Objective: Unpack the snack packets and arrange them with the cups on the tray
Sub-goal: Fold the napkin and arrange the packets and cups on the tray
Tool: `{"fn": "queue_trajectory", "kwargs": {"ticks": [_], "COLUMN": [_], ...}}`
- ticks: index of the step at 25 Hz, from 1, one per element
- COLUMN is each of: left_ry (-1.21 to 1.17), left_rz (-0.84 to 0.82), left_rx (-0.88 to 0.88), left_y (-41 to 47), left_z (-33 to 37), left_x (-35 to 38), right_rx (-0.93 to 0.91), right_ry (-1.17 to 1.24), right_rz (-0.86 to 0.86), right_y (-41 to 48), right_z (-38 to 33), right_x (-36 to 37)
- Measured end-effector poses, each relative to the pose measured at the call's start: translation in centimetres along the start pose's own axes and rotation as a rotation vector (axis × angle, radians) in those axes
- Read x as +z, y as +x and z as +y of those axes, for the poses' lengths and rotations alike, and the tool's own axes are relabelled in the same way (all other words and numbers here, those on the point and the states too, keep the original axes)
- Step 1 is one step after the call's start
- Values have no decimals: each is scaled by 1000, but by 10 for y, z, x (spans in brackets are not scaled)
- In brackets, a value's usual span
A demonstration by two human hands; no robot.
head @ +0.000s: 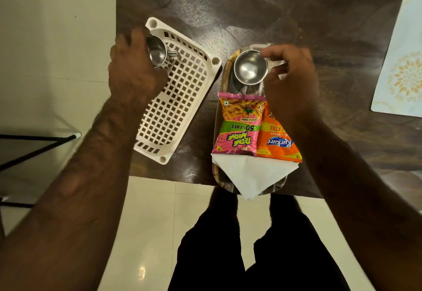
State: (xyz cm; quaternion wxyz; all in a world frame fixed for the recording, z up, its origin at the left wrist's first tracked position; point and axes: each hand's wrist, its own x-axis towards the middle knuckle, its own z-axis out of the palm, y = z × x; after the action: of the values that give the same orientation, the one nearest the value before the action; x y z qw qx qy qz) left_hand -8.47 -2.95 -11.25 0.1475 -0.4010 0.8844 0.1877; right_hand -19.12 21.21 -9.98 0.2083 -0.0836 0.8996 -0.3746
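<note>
A wooden-rimmed tray (215,130) lies lengthwise near the table's front edge. On it rest a pink snack packet (237,126) and an orange snack packet (277,142) side by side, with folded white napkins (251,176) at the near end. My right hand (291,85) holds a steel cup (250,67) by its rim over the tray's far end. My left hand (132,71) grips a second steel cup (157,51), tilted, above the far end of a white plastic basket (180,99).
The dark marbled table (274,12) stretches beyond the tray. A pale placemat with a gold floral print (402,62) lies at the right edge. Cream floor tiles and my legs are below the table's front edge. A black metal frame (34,146) stands at left.
</note>
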Motion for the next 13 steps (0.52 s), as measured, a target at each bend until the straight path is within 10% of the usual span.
{"fn": "queue_trajectory", "kwargs": {"ticks": [8, 13], "left_ry": [-149, -288], "left_rz": [72, -8], "left_rx": [14, 319], "left_y": [-1, -35], "left_z": [-4, 32], "left_x": [-7, -40], "right_rx": [-53, -111], "right_ry": [31, 107], "right_rz": [22, -30], "right_y": [-7, -8], "right_z": [-6, -9], "right_x": [4, 0]}}
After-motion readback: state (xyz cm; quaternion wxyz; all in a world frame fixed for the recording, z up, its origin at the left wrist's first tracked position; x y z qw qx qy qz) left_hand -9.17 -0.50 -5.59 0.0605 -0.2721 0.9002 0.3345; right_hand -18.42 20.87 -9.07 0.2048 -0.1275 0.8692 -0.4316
